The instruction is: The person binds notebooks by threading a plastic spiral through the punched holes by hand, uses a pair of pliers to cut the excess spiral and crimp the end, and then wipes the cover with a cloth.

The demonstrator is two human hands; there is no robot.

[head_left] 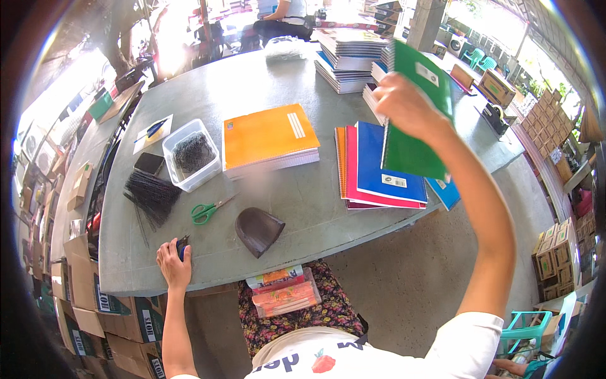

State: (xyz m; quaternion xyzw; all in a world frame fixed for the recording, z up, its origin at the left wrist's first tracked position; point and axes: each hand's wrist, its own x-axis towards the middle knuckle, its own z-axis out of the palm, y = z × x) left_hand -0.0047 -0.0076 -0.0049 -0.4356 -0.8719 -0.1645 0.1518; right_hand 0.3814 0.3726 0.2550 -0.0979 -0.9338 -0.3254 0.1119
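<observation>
My right hand [410, 107] is closed on a green spiral notebook [413, 151], held up over the right side of the table. Beneath it lies a fanned pile with a blue notebook [372, 158] on top, then pink and orange ones. My left hand [174, 264] rests at the near left table edge, fingers wrapped round a small blue-handled tool [182, 249] with a dark tip, apparently pliers. Beyond it are green-handled scissors [202, 215] and loose black wire spirals [151, 197]. More spirals [192, 151] fill a clear plastic tub [189, 182].
A stack of orange notebooks [268, 136] sits mid-table, with a dark rounded block [259, 230] nearer me. Taller notebook stacks [347, 50] stand at the back. A tape dispenser [497, 119] is at the far right. Cardboard boxes [132, 319] flank the table's left side.
</observation>
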